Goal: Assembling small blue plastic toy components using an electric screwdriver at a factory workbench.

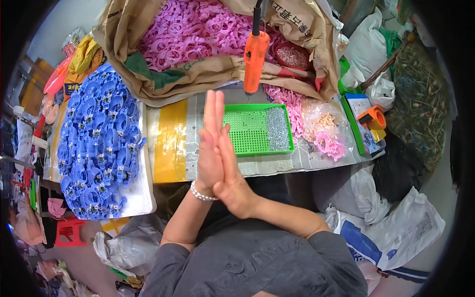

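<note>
My left hand [210,161] and my right hand [233,185] are pressed palm to palm above the table's front edge, fingers straight and pointing away from me. A white beaded bracelet [201,192] circles the left wrist. Whether anything lies between the palms is hidden. Just beyond the fingers, to the right, sits a green perforated tray [242,123] with small silvery screws [278,129] heaped at its right end. An orange electric screwdriver [255,62] hangs tip down above the tray's far edge, touched by neither hand.
Blue plastic parts [99,143] stand in rows on a white board at left. A big brown sack [198,72] of pink parts [193,29] lies at the back. Right of the tray are pink pieces [287,106], a clear bag [321,121] and an orange tape dispenser [372,118].
</note>
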A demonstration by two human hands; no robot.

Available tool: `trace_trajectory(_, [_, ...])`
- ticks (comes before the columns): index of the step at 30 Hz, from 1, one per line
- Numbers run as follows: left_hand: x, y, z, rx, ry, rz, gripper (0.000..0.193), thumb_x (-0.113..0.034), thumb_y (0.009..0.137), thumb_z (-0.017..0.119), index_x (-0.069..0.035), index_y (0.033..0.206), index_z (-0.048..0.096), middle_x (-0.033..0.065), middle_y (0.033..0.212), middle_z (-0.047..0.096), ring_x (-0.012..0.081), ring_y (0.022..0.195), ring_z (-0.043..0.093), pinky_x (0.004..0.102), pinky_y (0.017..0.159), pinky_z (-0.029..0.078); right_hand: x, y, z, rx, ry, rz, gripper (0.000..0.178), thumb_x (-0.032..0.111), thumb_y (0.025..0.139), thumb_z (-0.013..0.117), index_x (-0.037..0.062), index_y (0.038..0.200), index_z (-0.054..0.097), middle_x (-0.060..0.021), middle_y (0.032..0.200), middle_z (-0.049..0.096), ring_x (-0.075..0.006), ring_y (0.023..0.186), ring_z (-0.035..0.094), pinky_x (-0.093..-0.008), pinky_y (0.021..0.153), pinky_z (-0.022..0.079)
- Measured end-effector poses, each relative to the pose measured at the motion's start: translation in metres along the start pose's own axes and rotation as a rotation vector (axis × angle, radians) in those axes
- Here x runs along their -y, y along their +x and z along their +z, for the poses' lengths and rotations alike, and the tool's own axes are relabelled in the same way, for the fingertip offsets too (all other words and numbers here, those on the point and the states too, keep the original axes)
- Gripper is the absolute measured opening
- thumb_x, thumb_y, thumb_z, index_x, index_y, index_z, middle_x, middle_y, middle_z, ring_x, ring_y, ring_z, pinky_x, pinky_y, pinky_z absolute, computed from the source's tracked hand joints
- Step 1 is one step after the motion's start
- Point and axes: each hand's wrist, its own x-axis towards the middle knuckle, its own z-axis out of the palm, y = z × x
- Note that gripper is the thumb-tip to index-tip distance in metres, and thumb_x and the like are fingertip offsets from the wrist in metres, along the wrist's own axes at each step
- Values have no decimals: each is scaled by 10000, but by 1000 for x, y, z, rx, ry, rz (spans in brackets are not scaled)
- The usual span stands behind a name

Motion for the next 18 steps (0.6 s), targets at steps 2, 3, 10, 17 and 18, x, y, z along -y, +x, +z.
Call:
trace_trajectory(2, [20, -8, -15, 51, -107, 8, 838, -645, 899, 199, -33, 1453, 51, 153, 1516, 87, 256, 1403, 52, 379, 1121, 22, -4, -4, 1, 12, -56, -61, 797, 479, 914, 419, 45, 1456, 27, -242, 1492, -61, -404, 1382, -59, -487, 1098, 33])
trace_trajectory(3, [20, -14, -9, 46, -9, 59, 838, -663, 888, 194, -65, 1459, 62, 148, 1514, 106, 257, 1402, 65, 381, 1121, 27, -11, -4, -4, 39, -60, -83, 791, 464, 909, 436, 54, 1458, 43, -245, 1491, -62, -405, 1384, -45, -486, 1098, 47])
trace_trajectory(10, [36, -83, 35, 77, -25, -1, 817, -613, 905, 303, -98, 1466, 6, 123, 1521, -44, 285, 1397, -18, 397, 1109, 43, 10, 48, -53, 2, -18, -28, 648, 524, 910, 305, 64, 1352, 421, -236, 1481, 155, -351, 1325, 294, -448, 1061, 226])
trace_trajectory(17, [-1, -21, -13, -46, -154, -78, 913, -766, 811, 220, -170, 1471, 17, 151, 1508, 144, 279, 1353, 228, 439, 1054, 219, 5, -25, 16, 66, -197, -201, 714, 564, 904, 363, 89, 1429, 267, -229, 1500, 7, -440, 1373, 12, -568, 1064, 76])
trace_trajectory(18, [-1, -20, -16, -31, -149, -45, 906, -765, 813, 215, -170, 1472, 34, 162, 1499, 175, 283, 1338, 261, 438, 1034, 242, 4, -24, 14, 63, -195, -202, 714, 564, 904, 363, 89, 1429, 267, -229, 1500, 7, -440, 1373, 12, -568, 1064, 76])
